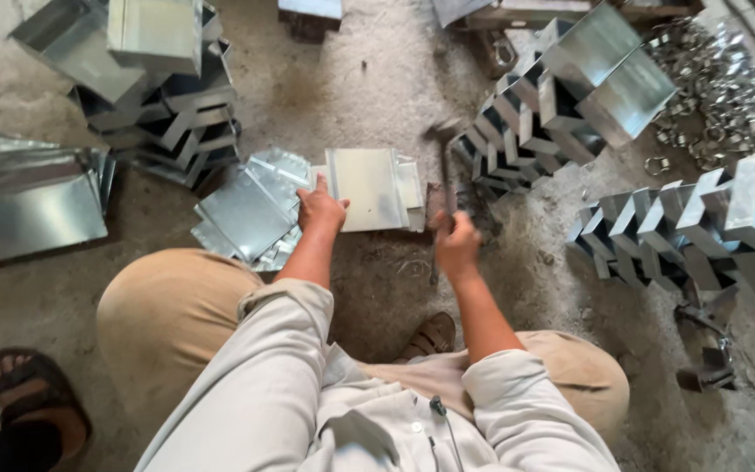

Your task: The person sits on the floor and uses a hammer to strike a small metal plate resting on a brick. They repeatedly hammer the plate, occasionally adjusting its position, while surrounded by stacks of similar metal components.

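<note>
The flat metal sheets (pixel 246 214) and folded metal channels (pixel 657 227) are shiny silver-grey; the floor (pixel 369 87) is dusty grey-brown, the person's trousers (pixel 168 315) tan, the shirt (pixel 281 393) pale off-white, the sandal (pixel 37 385) dark brown

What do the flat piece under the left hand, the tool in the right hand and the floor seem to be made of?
The flat piece under the left hand looks like thin galvanised sheet steel: dull silver-grey sheen, folded edges. The hammer in the right hand is blurred; it seems to have a dark metal head, the handle material unclear. The floor looks like rough, dusty concrete, grey and pitted.
</note>
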